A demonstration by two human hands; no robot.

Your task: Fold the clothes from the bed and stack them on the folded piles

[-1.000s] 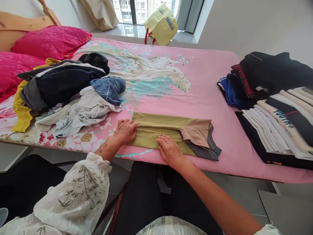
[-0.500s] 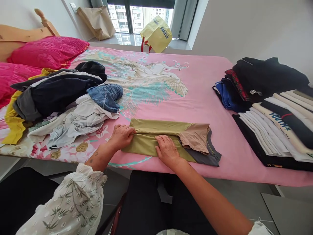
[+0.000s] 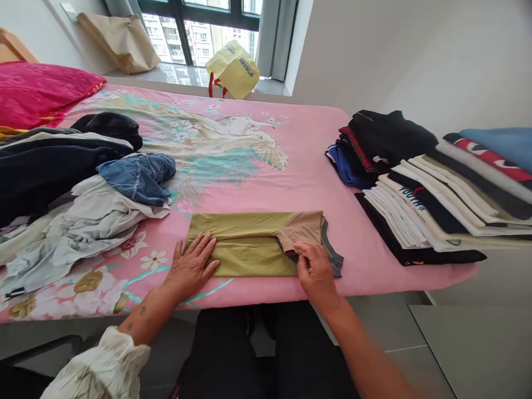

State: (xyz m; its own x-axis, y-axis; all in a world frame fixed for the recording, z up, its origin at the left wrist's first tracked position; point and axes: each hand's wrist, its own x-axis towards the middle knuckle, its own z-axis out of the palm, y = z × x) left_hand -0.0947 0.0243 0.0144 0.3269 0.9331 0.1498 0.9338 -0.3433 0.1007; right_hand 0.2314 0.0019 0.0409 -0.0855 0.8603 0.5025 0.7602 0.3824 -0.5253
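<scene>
A green shirt [image 3: 245, 259] with tan sleeve and grey collar parts lies folded into a long strip near the bed's front edge. Flat on its left end rests my left hand [image 3: 191, 270], fingers spread. My right hand [image 3: 316, 272] is at the right end, its fingers pinching the edge of the tan sleeve [image 3: 302, 230] beside the grey collar [image 3: 332, 257].
A loose heap of clothes [image 3: 75, 216] with a denim piece [image 3: 139, 176] lies at the left. Folded piles [image 3: 419, 205] stand at the right, dark clothes [image 3: 384, 136] behind them. Pink pillow [image 3: 45, 91], paper bag [image 3: 124, 44] and yellow bag [image 3: 235, 69] are farther back.
My left hand has flattened out on the shirt's left end. My right hand has moved right, from the green middle to the tan sleeve. The view has shifted to the right.
</scene>
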